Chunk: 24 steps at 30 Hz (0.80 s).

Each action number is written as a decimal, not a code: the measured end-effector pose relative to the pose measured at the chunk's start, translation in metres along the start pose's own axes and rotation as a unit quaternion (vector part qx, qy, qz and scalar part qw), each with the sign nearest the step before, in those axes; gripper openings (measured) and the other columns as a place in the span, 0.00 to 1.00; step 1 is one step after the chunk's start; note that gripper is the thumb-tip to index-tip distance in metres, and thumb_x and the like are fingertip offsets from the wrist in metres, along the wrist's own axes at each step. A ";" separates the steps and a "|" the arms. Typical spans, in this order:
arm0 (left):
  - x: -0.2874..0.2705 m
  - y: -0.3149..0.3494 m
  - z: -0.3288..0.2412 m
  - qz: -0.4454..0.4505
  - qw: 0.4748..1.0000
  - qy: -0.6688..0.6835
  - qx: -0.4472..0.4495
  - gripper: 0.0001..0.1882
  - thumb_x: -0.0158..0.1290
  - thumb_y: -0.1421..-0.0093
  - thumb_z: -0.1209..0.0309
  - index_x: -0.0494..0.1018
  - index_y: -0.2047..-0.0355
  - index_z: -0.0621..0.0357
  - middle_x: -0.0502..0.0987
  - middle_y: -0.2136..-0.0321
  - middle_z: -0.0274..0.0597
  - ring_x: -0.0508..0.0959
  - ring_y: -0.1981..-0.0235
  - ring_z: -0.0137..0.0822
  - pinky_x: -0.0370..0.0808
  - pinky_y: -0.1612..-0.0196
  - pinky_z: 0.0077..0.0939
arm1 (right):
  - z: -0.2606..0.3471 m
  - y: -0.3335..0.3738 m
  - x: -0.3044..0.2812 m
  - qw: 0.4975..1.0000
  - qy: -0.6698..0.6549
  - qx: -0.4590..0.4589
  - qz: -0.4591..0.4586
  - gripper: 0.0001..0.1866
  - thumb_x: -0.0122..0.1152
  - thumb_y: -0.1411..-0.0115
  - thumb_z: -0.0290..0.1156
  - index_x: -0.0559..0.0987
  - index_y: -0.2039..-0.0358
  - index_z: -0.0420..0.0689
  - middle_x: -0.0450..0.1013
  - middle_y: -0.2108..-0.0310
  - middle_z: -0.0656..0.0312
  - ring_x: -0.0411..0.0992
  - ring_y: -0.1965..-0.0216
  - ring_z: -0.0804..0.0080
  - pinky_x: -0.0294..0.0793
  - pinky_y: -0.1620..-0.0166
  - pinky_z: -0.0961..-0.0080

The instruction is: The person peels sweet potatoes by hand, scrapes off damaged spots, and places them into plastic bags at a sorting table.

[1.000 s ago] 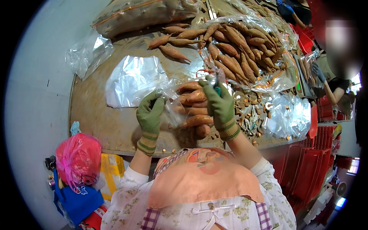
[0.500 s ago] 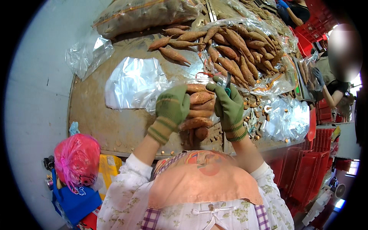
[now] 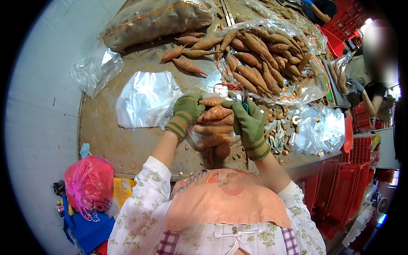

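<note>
Sweet potatoes (image 3: 217, 113) lie stacked in a clear plastic bag (image 3: 192, 138) in front of me. My left hand (image 3: 188, 109), in a green knit glove, is closed on the upper left edge of that bag. On its other side is my right hand (image 3: 250, 123), gloved alike, closed round a small green-handled knife (image 3: 245, 100) whose blade points away from me. The right thumb and forefinger reach toward the bag's top, but I cannot tell whether they also pinch the plastic. Just beyond lies a red tie (image 3: 221, 86).
Loose sweet potatoes (image 3: 265, 68) are heaped on plastic at the far right. A full sack (image 3: 157, 25) lies at the far left. Flat clear bags (image 3: 146, 100) rest left of my hands, more bags (image 3: 321, 129) on the right by cut ends. A gloved co-worker (image 3: 361, 76) stands at right.
My left hand has moved up and slightly left along the bag. The right hand has shifted a little left and down, still with the knife. The whole view has shifted slightly.
</note>
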<state>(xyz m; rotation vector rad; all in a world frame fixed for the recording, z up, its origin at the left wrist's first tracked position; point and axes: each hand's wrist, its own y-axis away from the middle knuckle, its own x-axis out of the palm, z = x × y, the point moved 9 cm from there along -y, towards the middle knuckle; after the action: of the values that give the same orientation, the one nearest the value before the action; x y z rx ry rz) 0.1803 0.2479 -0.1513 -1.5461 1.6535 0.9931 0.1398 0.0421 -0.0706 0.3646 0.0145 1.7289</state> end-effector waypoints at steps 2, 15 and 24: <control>-0.007 0.007 0.001 -0.004 0.999 0.046 0.007 0.16 0.60 0.48 0.62 0.80 0.61 0.54 0.81 0.62 0.52 0.80 0.62 0.52 0.76 0.58 0.43 | 0.002 -0.001 -0.001 1.000 0.007 -0.012 -0.007 0.18 0.57 0.30 0.36 0.79 0.47 0.38 0.82 0.67 0.65 0.57 0.87 0.89 0.53 0.83 0.86; -0.128 0.090 -0.015 -0.125 0.928 0.350 0.015 0.18 0.60 0.42 0.79 0.79 0.50 0.67 0.84 0.59 0.40 0.80 0.61 0.25 0.78 0.56 0.20 | 0.016 -0.011 -0.062 0.973 0.125 -0.128 -0.144 0.17 0.54 0.29 0.35 0.81 0.50 0.36 0.82 0.64 0.64 0.72 0.69 0.83 0.70 0.65 0.85; -0.136 0.129 -0.069 0.019 0.813 0.581 0.030 0.22 0.59 0.42 0.82 0.75 0.46 0.69 0.82 0.55 0.47 0.82 0.61 0.30 0.80 0.60 0.21 | 0.110 0.074 0.012 0.916 0.269 -0.294 0.038 0.16 0.52 0.31 0.29 0.79 0.48 0.34 0.80 0.71 0.55 0.79 0.71 0.69 0.77 0.66 0.75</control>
<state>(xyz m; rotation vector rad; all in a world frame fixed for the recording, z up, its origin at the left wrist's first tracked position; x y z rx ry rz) 0.0655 0.2580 0.0124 -2.2634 2.4243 -0.1580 0.0946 0.0178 0.0520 -0.5651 -0.1204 1.7674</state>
